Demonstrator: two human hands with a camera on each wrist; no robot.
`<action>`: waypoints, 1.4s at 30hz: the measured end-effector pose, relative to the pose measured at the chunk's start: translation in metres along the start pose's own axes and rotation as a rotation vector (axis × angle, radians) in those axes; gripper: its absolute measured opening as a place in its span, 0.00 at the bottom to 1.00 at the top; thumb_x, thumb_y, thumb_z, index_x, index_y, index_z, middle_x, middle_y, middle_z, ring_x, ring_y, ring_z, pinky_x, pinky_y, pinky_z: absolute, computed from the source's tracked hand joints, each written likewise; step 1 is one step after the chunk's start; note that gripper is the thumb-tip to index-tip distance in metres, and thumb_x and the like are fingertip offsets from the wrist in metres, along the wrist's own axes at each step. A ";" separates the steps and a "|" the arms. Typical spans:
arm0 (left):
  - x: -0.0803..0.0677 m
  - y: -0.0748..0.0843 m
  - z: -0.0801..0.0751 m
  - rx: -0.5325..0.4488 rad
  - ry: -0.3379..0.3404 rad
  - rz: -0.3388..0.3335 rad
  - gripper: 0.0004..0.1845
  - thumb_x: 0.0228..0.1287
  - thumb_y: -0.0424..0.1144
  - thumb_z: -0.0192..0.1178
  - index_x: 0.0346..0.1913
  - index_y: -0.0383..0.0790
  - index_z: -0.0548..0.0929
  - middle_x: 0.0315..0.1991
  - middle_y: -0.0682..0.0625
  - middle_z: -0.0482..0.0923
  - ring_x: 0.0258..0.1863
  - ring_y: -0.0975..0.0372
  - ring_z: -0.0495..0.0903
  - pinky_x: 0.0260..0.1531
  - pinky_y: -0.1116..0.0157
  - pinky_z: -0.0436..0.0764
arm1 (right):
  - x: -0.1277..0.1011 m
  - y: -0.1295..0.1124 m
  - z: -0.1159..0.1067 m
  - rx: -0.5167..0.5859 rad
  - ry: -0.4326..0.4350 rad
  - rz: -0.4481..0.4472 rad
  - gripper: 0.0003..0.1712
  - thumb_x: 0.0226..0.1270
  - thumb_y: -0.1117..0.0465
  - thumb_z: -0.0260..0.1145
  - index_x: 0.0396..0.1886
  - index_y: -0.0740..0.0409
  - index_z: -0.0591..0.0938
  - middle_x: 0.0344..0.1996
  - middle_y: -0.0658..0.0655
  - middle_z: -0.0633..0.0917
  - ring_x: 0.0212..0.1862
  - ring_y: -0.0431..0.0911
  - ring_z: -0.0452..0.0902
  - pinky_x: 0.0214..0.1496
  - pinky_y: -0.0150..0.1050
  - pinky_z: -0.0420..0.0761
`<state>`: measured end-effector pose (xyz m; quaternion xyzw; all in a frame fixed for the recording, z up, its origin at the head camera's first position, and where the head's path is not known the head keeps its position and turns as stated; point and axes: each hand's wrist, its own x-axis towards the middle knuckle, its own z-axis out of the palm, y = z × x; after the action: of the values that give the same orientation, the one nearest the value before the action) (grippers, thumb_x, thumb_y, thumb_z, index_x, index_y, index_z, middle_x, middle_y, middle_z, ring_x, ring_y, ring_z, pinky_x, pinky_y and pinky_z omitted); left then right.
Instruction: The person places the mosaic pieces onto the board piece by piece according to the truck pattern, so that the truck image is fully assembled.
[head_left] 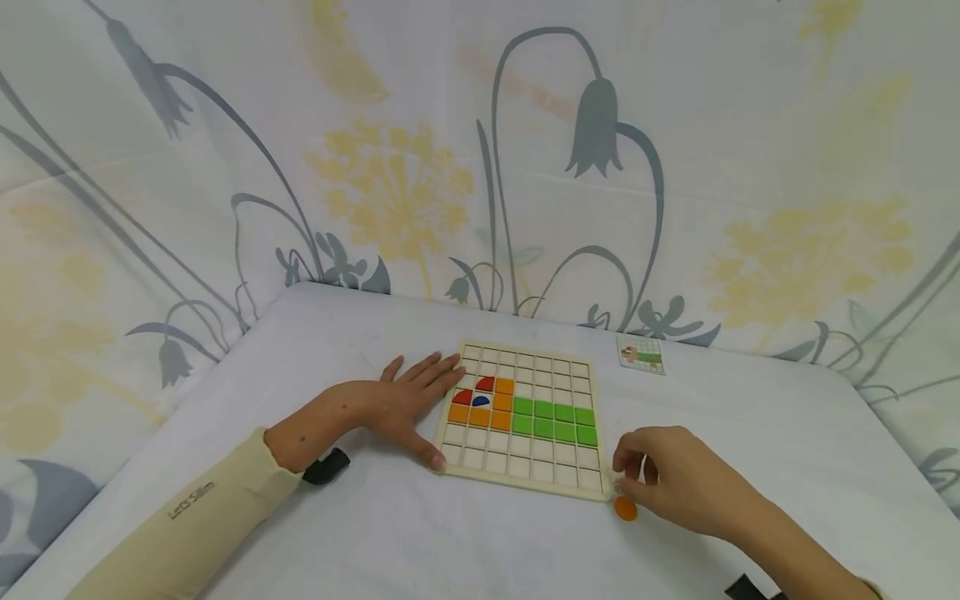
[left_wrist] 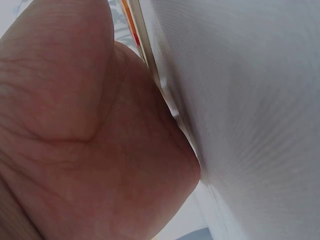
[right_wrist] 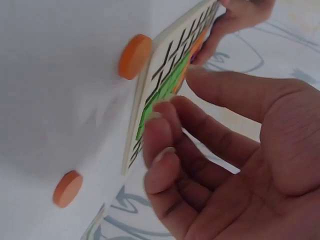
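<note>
A cream grid board (head_left: 525, 477) lies on the white cloth, with green, orange and red pieces and a blue-and-white one in its cells. My left hand (head_left: 405, 406) rests flat with fingers spread at the board's left side, thumb by the near corner and fingertips at the far edge. Off the board's near right corner, my right hand (head_left: 678, 475) hovers with loosely bent fingers; nothing shows between thumb and fingertips in the right wrist view. Beneath it lies an orange disc (right_wrist: 135, 57) close to the board's corner. A second orange disc (right_wrist: 68, 189) sits farther off, hidden from the head view.
A small picture card (head_left: 641, 355) lies at the back right, showing a coloured pattern on a grid. Behind the white table surface (head_left: 360, 533) hangs a flower-patterned curtain (head_left: 420, 100). A black object (head_left: 327, 467) shows under the left wrist.
</note>
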<state>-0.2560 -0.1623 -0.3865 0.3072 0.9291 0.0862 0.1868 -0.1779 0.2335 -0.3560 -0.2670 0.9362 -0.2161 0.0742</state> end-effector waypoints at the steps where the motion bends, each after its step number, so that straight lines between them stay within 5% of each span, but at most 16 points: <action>1: 0.000 0.000 0.000 0.000 0.002 0.000 0.72 0.52 0.77 0.70 0.88 0.49 0.40 0.88 0.52 0.26 0.87 0.52 0.28 0.79 0.34 0.32 | -0.003 0.002 0.002 -0.001 -0.008 0.000 0.11 0.62 0.60 0.79 0.31 0.43 0.83 0.26 0.37 0.79 0.30 0.33 0.73 0.31 0.32 0.75; 19: -0.001 -0.001 0.001 -0.003 0.009 0.005 0.72 0.52 0.78 0.70 0.88 0.50 0.39 0.88 0.53 0.26 0.87 0.52 0.28 0.79 0.35 0.31 | -0.008 0.001 0.017 0.125 -0.036 -0.003 0.15 0.64 0.68 0.77 0.33 0.45 0.79 0.26 0.40 0.78 0.30 0.34 0.73 0.32 0.32 0.76; 42: 0.000 -0.002 0.003 -0.007 0.006 -0.003 0.72 0.52 0.77 0.70 0.88 0.50 0.40 0.88 0.54 0.26 0.87 0.53 0.28 0.79 0.35 0.31 | 0.044 -0.020 0.027 0.215 0.141 0.019 0.10 0.66 0.69 0.76 0.34 0.51 0.83 0.29 0.44 0.85 0.32 0.39 0.78 0.35 0.33 0.81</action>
<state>-0.2563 -0.1641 -0.3896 0.3048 0.9299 0.0900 0.1851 -0.1990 0.1852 -0.3726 -0.2330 0.9130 -0.3326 0.0383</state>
